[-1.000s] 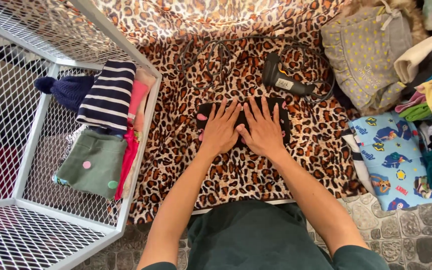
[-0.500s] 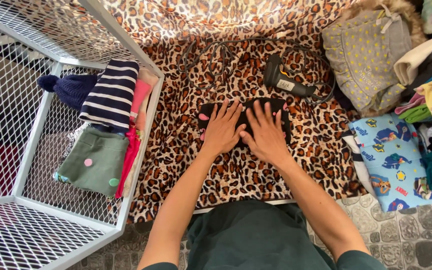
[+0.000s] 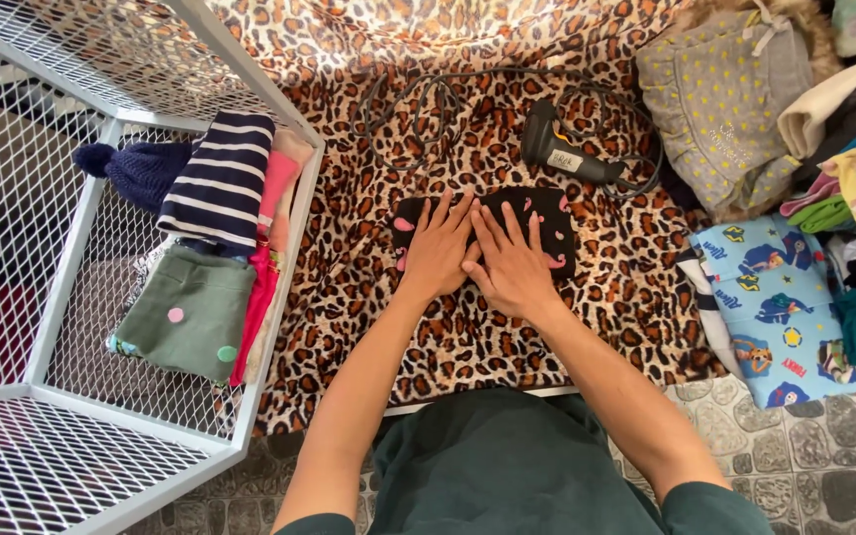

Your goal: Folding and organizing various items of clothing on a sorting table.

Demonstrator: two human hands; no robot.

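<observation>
A small folded black garment with pink shapes (image 3: 555, 226) lies in the middle of a leopard-print blanket (image 3: 349, 267). My left hand (image 3: 440, 253) rests flat on its left half, fingers spread and pointing away from me. My right hand (image 3: 511, 262) presses flat beside it on the right half, thumbs nearly touching. Both palms cover most of the garment; only its edges show.
A white wire-mesh crate (image 3: 71, 297) on the left holds folded clothes: a striped top (image 3: 220, 183), a green dotted piece (image 3: 188, 312), a navy hat (image 3: 136, 168). A black handheld steamer (image 3: 562, 154) with its cord lies behind the garment. A clothes pile (image 3: 795, 198) sits on the right.
My hands have shifted slightly along the black garment while staying flat on it. The view has moved a little closer.
</observation>
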